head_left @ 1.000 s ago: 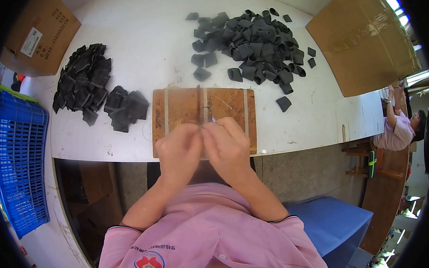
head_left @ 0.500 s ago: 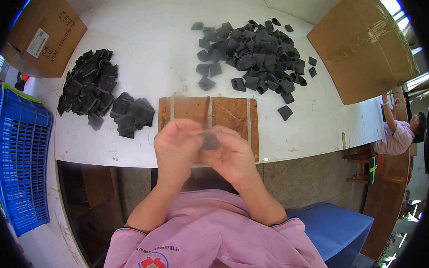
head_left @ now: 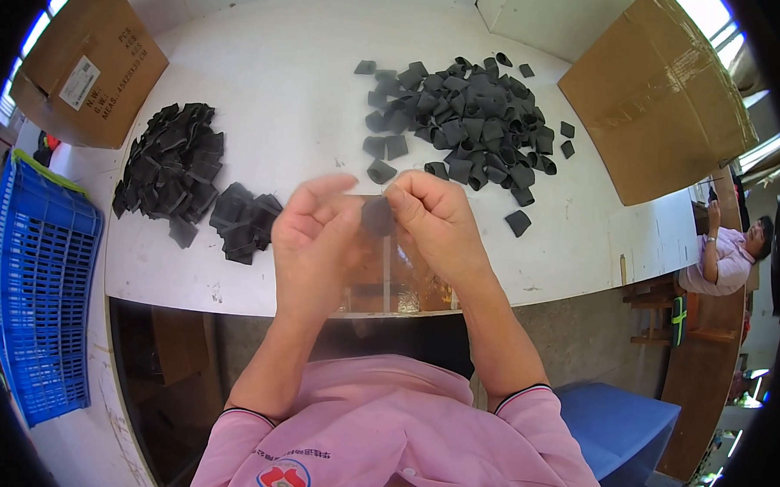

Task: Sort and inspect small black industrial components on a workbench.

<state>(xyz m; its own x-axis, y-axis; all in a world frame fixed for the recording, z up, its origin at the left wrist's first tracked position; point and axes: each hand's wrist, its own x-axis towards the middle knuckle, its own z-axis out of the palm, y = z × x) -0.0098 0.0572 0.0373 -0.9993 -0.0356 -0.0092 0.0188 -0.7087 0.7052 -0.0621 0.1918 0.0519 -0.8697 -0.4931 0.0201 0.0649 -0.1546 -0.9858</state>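
A small dark grey square piece (head_left: 376, 217), which looks like soft fabric or foam, is held up between my two hands over the board. My right hand (head_left: 441, 224) pinches its upper right edge between thumb and curled fingers. My left hand (head_left: 310, 240) has its thumb at the piece's left edge, the other fingers partly raised and blurred. Beneath them lies a brown wooden board (head_left: 410, 283) with pale strips, partly hidden by my hands. Further back is a heap of dark grey folded loops (head_left: 474, 117), several showing open ends.
Flat dark pieces form a large pile (head_left: 171, 164) and a smaller one (head_left: 243, 220) on the white table (head_left: 275, 90). Cardboard boxes stand at left (head_left: 89, 65) and right (head_left: 653, 98). A blue basket (head_left: 44, 289) is far left. Another person (head_left: 725, 254) sits at right.
Both hands have moved away from me with the piece, farther over the board. My right hand has turned to pinch its upper edge, and the left fingers have loosened. The view has shifted slightly.
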